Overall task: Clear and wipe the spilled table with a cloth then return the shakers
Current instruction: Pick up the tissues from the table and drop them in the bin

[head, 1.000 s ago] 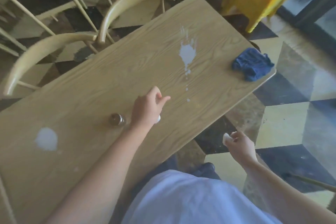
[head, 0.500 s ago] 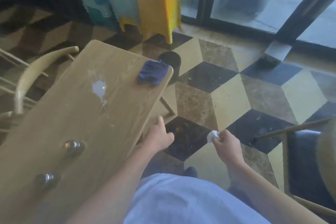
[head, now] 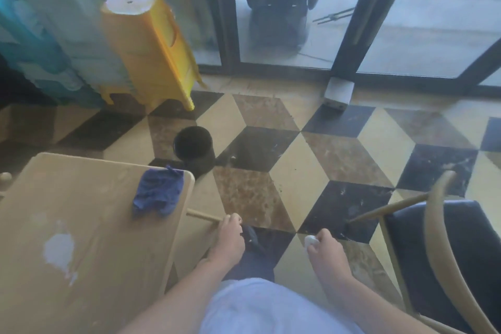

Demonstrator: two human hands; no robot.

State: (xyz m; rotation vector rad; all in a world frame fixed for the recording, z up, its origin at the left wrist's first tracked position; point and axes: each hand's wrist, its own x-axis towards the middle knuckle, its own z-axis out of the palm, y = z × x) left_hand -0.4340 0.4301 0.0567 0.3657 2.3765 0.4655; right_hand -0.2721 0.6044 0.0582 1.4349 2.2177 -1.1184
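The wooden table (head: 89, 287) fills the lower left, with a white spill (head: 59, 252) on its top. A crumpled blue cloth (head: 158, 192) lies at the table's far right corner. My left hand (head: 229, 241) hangs just off the table's right edge, fingers curled, and I cannot see anything in it. My right hand (head: 326, 252) is over the floor to the right, closed on a small white wad (head: 310, 240). The shakers are out of view.
A black bin (head: 193, 150) stands on the checkered floor beyond the table's corner. Yellow and teal stacked stools (head: 146, 46) lean at the back left. A dark-seated wooden chair (head: 444, 255) is at the right. Glass doors (head: 284, 8) run along the back.
My view has swung right, away from the table; the shakers have left the frame. My left hand came off the tabletop and now hangs beside its edge. My right hand still holds the white wad.
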